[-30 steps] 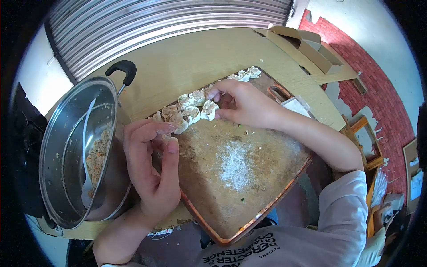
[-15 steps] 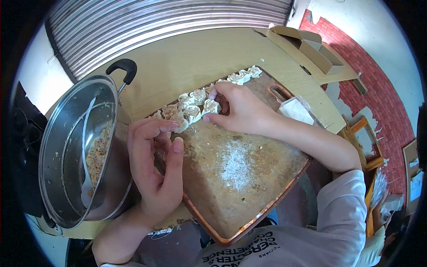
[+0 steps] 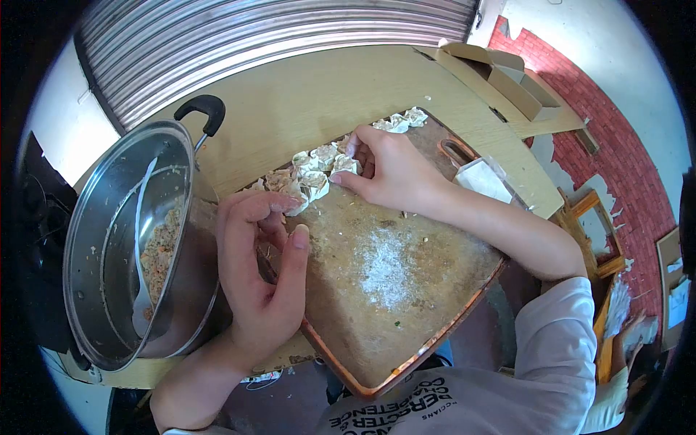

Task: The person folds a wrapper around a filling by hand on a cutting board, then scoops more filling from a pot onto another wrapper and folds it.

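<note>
Dumplings [image 3: 308, 176] in a row on the board [image 3: 377, 312]
Right hand [image 3: 391, 172] pinches one dumpling [image 3: 346, 165] at the board's far edge; left hand [image 3: 264, 279] loosely curled, empty; filling [image 3: 156, 254] left in the pot [image 3: 119, 206].

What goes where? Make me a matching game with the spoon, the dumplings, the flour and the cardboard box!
Things:
1. spoon
2. dumplings
3. flour
4. cardboard box

Places:
a. at the far right end of the table
b. inside the pot
c. in a row along the far edge of the board
d. sprinkled in the middle of the board

Pairs: 1-b, 2-c, 3-d, 4-a
</note>
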{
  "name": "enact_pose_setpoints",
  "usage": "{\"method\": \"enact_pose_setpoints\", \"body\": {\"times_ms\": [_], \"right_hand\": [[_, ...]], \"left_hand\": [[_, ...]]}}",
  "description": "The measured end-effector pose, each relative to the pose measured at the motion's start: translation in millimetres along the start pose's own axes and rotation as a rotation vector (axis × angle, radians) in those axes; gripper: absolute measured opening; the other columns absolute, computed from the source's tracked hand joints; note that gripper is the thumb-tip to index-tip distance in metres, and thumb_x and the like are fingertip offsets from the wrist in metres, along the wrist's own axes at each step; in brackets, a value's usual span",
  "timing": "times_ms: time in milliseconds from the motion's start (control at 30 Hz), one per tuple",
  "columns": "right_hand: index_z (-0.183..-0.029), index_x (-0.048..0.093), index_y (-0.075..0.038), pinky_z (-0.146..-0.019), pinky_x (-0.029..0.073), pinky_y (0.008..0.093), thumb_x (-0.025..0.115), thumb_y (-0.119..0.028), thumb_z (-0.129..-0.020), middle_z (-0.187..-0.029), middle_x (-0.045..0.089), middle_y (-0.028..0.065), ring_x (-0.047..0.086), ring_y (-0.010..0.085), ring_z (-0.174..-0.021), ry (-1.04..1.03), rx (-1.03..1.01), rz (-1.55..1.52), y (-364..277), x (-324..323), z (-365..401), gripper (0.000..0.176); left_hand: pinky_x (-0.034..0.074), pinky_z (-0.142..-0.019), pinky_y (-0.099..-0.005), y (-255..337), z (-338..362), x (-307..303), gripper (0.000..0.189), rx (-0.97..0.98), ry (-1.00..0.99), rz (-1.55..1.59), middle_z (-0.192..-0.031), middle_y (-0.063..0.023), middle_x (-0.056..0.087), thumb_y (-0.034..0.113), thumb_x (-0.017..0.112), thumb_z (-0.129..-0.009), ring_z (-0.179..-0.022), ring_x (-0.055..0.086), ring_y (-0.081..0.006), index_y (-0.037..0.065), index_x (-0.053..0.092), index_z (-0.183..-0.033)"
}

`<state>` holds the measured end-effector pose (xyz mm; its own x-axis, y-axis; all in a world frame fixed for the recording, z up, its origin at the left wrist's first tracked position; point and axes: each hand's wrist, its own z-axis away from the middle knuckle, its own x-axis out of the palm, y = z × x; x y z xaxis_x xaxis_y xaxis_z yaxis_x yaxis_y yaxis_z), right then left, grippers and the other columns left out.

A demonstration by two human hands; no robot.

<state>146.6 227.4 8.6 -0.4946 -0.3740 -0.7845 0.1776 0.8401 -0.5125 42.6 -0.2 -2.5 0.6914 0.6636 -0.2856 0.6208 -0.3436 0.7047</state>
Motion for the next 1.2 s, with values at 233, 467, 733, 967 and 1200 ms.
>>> {"method": "enact_pose_setpoints", "body": {"times_ms": [233, 467, 733, 967, 1200], "right_hand": [[-0.103, 0.059, 0.003, -0.063, 0.056, 0.0325, 0.087, -0.026, -0.086, -0.089, 0.067, 0.013, 0.069, 0.0179, -0.071, -0.022, 0.064, -0.169, -3.9, -4.3, 2.8, 0.044], [-0.105, 0.065, 0.003, -0.071, 0.057, 0.0369, 0.083, -0.018, -0.088, -0.094, 0.07, 0.0142, 0.073, 0.0232, -0.077, -0.045, -0.025, 0.1, 1.8, -23.2, 11.4, 0.032], [-0.087, 0.078, 0.0, -0.072, 0.057, 0.0409, 0.079, -0.011, -0.087, -0.084, 0.072, 0.0148, 0.072, 0.0316, -0.075, 0.018, -0.122, 0.197, 2.1, -9.9, 7.9, 0.011], [-0.094, 0.079, -0.001, -0.071, 0.057, 0.0396, 0.079, -0.014, -0.088, -0.088, 0.075, 0.0149, 0.073, 0.0305, -0.074, -0.033, -0.126, 0.249, -8.1, -19.6, 8.0, 0.014], [-0.105, 0.076, 0.0, -0.078, 0.057, 0.0389, 0.078, -0.015, -0.091, -0.095, 0.076, 0.0144, 0.074, 0.0248, -0.086, 0.223, -0.032, 0.127, -17.8, -98.6, 59.7, 0.021]], "left_hand": [[0.043, -0.07, -0.0254, -4.0, -2.5, 4.8, 0.031, 0.038, 0.09, 0.025, -0.112, -0.0089, 0.053, -0.005, 0.064, -0.091, -0.079, 0.049, -0.012, 0.002, 0.059, -0.121], [0.043, -0.07, -0.0253, -3.4, -1.8, 4.9, 0.03, 0.068, 0.085, 0.012, -0.111, -0.0086, 0.053, -0.005, 0.064, -0.091, -0.078, 0.049, -0.0119, 0.002, 0.06, -0.119], [0.042, -0.07, -0.0251, -6.5, -0.8, 6.4, 0.03, 0.005, 0.094, 0.016, -0.107, -0.0073, 0.052, -0.005, 0.065, -0.09, -0.077, 0.048, -0.0111, 0.002, 0.06, -0.118], [0.043, -0.07, -0.0253, -7.2, -0.7, 7.0, 0.029, 0.009, 0.094, 0.018, -0.108, -0.007, 0.052, -0.006, 0.064, -0.09, -0.077, 0.048, -0.0107, 0.002, 0.06, -0.118], [0.043, -0.067, -0.0274, -1.7, -0.8, 6.8, 0.025, 0.069, -0.008, -0.036, -0.097, -0.0077, 0.057, -0.006, 0.066, -0.089, -0.075, 0.052, -0.0155, 0.003, 0.064, -0.112]]}}
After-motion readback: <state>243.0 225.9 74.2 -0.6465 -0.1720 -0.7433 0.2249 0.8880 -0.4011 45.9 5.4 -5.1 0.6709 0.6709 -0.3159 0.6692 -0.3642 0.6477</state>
